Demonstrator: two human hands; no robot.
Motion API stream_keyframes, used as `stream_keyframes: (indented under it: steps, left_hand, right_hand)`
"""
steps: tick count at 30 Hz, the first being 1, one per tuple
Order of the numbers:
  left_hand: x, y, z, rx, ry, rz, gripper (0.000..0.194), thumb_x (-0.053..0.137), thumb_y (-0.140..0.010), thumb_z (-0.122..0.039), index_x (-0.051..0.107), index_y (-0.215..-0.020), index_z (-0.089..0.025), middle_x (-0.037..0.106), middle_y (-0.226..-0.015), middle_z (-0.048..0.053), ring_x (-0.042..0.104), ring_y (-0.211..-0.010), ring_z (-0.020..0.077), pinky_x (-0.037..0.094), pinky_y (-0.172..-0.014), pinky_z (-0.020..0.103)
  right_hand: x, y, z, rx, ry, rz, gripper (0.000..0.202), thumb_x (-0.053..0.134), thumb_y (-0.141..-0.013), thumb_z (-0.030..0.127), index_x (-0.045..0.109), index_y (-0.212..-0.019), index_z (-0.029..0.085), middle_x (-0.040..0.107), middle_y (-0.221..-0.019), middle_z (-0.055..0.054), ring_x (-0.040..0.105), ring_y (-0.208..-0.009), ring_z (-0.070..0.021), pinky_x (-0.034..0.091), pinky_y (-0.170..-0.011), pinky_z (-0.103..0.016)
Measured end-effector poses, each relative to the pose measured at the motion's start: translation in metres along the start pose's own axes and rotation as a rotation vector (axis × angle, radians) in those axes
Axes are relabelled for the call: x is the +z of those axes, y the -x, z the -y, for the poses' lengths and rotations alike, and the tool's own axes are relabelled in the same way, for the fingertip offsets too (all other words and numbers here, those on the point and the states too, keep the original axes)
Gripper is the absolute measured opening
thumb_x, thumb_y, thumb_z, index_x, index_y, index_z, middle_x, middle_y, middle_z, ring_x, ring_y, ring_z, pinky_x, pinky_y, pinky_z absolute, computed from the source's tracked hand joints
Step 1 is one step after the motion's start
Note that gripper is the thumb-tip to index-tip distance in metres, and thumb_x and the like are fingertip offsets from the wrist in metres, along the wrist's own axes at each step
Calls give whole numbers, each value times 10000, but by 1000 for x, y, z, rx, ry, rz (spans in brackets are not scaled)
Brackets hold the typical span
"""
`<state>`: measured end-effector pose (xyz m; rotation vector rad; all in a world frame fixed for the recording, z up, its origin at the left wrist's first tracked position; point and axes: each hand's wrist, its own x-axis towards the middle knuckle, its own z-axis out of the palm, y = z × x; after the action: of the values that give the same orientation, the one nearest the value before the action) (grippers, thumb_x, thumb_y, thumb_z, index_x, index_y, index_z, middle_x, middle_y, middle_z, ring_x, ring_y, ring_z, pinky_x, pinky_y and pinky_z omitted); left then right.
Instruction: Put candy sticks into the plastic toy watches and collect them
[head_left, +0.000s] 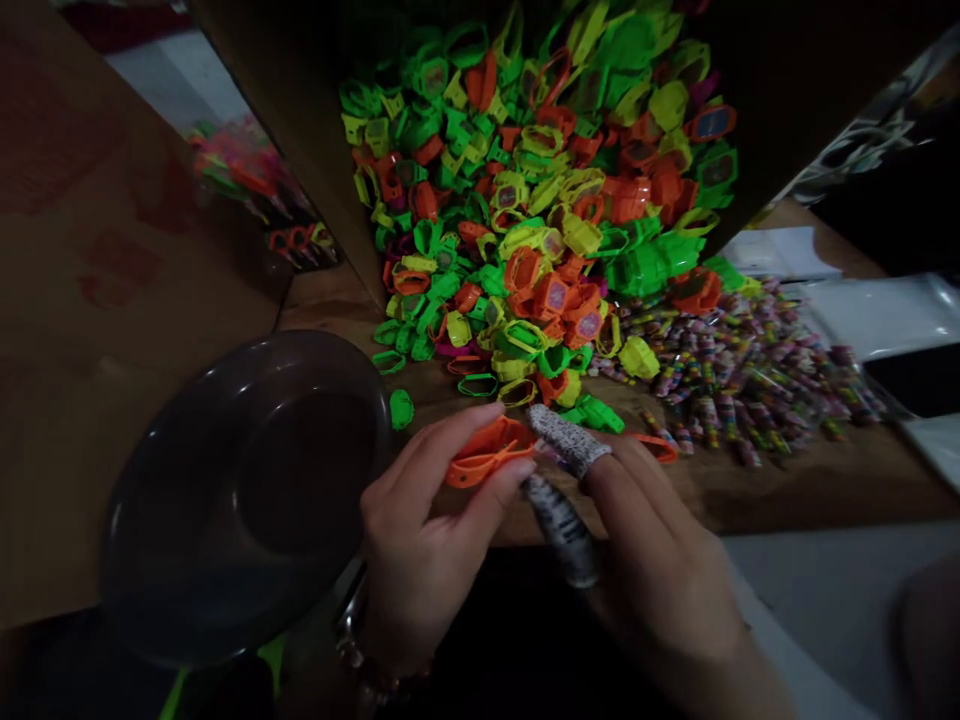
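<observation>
At lower centre, the left hand [427,535] pinches the orange plastic piece [484,462] in a nearly closed grip, seemingly to steady it while the right hand's [667,540] covered fingertips, slightly parted, work its edge.

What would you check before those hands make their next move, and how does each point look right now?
1. Orange plastic piece pinched in left hand: ok.
2. Finger wraps on the right hand's thumb and forefinger: ok, both on.
3. Right fingertips gripping something small: cannot tell, too dark and blurred.
4. Dark bowl clear of both hands: ok, it stands left of them.
5. Wood around the hands free of loose pieces: not ok, an orange loop lies by the right hand.
</observation>
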<state>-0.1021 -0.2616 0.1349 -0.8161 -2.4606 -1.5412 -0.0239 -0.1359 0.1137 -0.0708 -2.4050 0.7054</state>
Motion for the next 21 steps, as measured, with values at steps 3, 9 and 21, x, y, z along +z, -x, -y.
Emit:
stream_keyframes:
  steps: [3,9,21]
  left_hand:
    - [1,3,1,-70,-8,26,285,721,-764,-245,665,-1043,-267,715,-1027,-26,683,-882,144,555,-817,236]
    - [-5,9,4,-152,0,60,259,705,-780,-286,664,-1029,-231,719,-1001,0,681,-870,153,553,-799,242]
    - [-17,17,9,-211,-117,37,292,714,-764,-324,681,-1036,-224,719,-988,12,677,-863,158,538,-823,246]
  right_hand:
    - [3,-1,-3,-127,200,14,215,423,-888,130,563,-1047,159,637,-856,-117,595,-754,-225,490,-657,-335]
    - [18,7,-11,-259,305,-82,106,508,-876,176,573,-959,192,644,-791,-71,572,-671,-181,417,-633,-286]
    - [50,21,-14,-276,186,-75,112,471,-901,198,577,-880,166,578,-644,-38,492,-567,-161,347,-561,-270]
